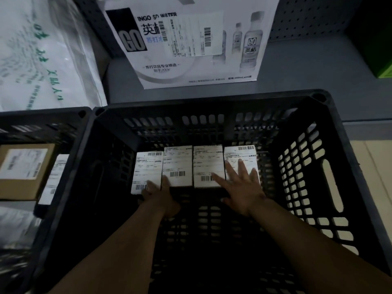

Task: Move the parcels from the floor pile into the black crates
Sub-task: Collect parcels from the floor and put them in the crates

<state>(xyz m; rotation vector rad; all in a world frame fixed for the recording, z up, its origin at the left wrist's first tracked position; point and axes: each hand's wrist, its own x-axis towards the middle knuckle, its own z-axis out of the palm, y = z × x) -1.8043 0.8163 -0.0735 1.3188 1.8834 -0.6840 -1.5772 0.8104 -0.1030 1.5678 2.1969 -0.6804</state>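
Fingers spread wide on the right hand (244, 187), laid flat and straight across the two rightmost white labelled parcels (240, 162) at the centre of the frame, pressing on them and gripping nothing. Over on the left hand (161, 196), the fingers reach forward onto the near edges of the two leftmost parcels (148, 170); how far they curl is hard to make out in the shadow, but they look fairly straight and do not wrap round anything. Four of these flat white parcels, each with a printed shipping label and barcodes, lie side by side in a neat row on the floor of the large black slotted plastic crate (318, 166), close to its far wall, edges touching or nearly so. Both bare forearms come up from the bottom of the frame and over the near rim into that crate. At the left edge sits a second black slotted crate (42, 126), just beside the first, with a brown cardboard box (23, 172) bearing a white label inside it and a narrow dark parcel with a white label (54, 179) next to that box. Above the crates, top centre, stands a big white soda-water carton (191, 45) printed with bottles and a pasted shipping label. Upper left shows a white plastic mailing bag with green print (42, 54).
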